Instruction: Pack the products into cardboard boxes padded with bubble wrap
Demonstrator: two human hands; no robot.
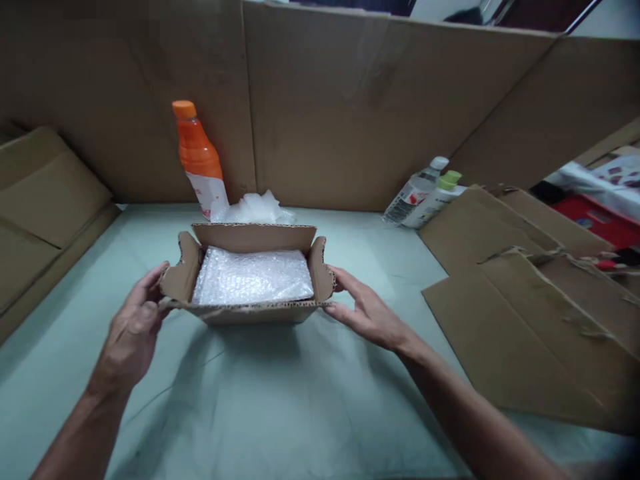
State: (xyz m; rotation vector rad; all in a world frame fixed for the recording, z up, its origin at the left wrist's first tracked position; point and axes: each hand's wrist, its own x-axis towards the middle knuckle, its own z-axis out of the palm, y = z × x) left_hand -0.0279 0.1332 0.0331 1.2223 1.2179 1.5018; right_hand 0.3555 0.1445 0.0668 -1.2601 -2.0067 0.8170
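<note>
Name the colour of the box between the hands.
The corrugated cardboard box is brown; see head view.

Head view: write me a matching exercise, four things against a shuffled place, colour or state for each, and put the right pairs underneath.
Column one
1. Small box
2. Bubble wrap
3. Leftmost bottle
4. Right hand

Column two
A. Orange-capped
B. At the box's right end
C. Open-topped
D. Inside the box

Pairs: 1-C, 2-D, 3-A, 4-B

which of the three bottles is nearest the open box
The orange bottle, behind the box toward the left. The clear bottle and the green-capped bottle are together, farther off to the right.
</note>
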